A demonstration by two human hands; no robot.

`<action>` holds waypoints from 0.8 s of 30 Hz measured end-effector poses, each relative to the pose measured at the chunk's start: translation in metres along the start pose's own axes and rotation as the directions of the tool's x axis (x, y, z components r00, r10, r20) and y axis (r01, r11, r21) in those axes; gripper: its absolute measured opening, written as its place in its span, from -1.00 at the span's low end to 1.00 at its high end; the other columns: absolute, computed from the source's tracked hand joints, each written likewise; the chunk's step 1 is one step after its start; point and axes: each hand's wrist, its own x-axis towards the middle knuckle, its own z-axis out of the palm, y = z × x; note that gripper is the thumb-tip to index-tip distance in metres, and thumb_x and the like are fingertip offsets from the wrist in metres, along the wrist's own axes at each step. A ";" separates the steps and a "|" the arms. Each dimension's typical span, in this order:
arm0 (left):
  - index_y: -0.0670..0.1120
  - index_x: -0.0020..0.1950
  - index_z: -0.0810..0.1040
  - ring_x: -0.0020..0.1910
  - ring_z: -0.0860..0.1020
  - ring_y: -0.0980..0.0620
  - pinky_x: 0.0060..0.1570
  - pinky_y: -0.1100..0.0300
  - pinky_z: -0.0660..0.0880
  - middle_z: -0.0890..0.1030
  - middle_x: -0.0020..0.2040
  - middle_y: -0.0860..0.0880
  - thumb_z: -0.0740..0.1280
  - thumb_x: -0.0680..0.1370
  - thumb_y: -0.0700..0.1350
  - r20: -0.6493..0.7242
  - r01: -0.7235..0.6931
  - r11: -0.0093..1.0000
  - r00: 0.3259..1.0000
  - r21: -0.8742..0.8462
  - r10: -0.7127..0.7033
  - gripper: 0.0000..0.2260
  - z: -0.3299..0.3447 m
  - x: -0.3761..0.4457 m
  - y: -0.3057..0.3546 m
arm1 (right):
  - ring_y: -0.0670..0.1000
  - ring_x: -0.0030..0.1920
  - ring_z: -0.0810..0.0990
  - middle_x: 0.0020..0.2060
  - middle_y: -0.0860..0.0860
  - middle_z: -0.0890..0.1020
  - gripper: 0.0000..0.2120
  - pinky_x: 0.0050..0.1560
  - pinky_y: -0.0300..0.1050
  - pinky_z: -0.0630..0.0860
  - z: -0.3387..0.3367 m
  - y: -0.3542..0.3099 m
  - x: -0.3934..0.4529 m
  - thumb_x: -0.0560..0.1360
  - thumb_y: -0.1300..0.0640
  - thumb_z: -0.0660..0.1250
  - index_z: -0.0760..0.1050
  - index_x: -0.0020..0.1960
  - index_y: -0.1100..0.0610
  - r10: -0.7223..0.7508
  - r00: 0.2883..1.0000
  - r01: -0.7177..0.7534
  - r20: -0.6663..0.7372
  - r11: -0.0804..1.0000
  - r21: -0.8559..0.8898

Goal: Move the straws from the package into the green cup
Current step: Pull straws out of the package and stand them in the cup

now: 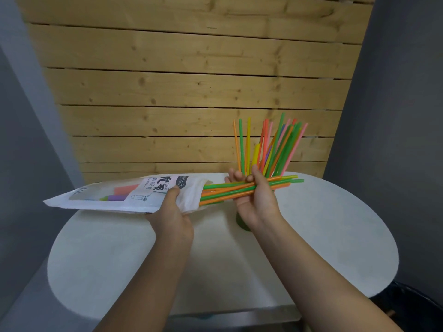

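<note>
A white straw package [107,195] lies flat in the air above the table, its open mouth pointing right. My left hand [172,212] grips it near the mouth. My right hand [254,195] is closed around a bundle of green and orange straws [225,189] that stick halfway out of the package. Behind my right hand stands the green cup [241,222], mostly hidden, with several coloured straws [273,144] fanning upward from it.
The round white table [323,236] carries the cup near its back edge. A wooden plank wall [187,92] rises directly behind. Grey walls close in on both sides, and a dark object [417,305] sits at the lower right.
</note>
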 end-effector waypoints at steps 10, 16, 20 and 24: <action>-0.07 0.46 0.37 0.23 0.60 -0.01 0.22 0.03 0.56 0.58 0.32 -0.03 0.39 0.50 -0.33 0.008 0.004 1.000 1.000 -0.028 -0.004 -0.45 -0.002 0.004 -0.003 | -0.10 -0.58 0.29 -0.62 -0.07 0.24 -0.56 -0.30 -0.19 0.44 0.013 -0.064 -0.004 0.58 -0.02 0.20 0.21 -0.42 0.07 -0.336 0.937 0.342 0.093 0.938 -0.057; -0.12 0.45 0.40 0.21 0.61 0.00 0.15 0.08 0.59 0.58 0.31 -0.05 0.39 0.49 -0.33 -0.017 0.021 1.000 1.000 -0.008 -0.022 -0.47 -0.004 0.006 -0.006 | -0.09 -0.58 0.24 -0.64 -0.08 0.22 -0.54 -0.43 -0.24 0.40 0.021 -0.088 -0.008 0.58 -0.01 0.21 0.19 -0.44 0.08 -0.533 0.835 0.549 0.132 0.802 -0.235; -0.11 0.45 0.38 0.23 0.59 0.01 0.22 0.04 0.56 0.57 0.30 -0.02 0.39 0.50 -0.32 -0.024 0.034 0.999 0.999 0.002 -0.034 -0.47 -0.003 0.004 -0.006 | -0.08 -0.58 0.28 -0.63 -0.07 0.25 -0.54 -0.45 -0.21 0.39 0.025 -0.097 -0.004 0.55 -0.04 0.26 0.22 -0.44 0.09 -0.609 0.785 0.610 0.116 0.727 -0.315; -0.13 0.45 0.40 0.23 0.59 0.00 -0.03 0.18 0.62 0.57 0.32 -0.04 0.39 0.50 -0.31 -0.031 0.050 0.999 0.998 0.013 -0.049 -0.48 -0.003 0.005 -0.004 | -0.07 -0.55 0.31 -0.61 -0.06 0.28 -0.56 -0.41 -0.16 0.38 0.025 -0.102 -0.001 0.52 -0.11 0.29 0.26 -0.42 0.08 -0.645 0.759 0.623 0.086 0.682 -0.383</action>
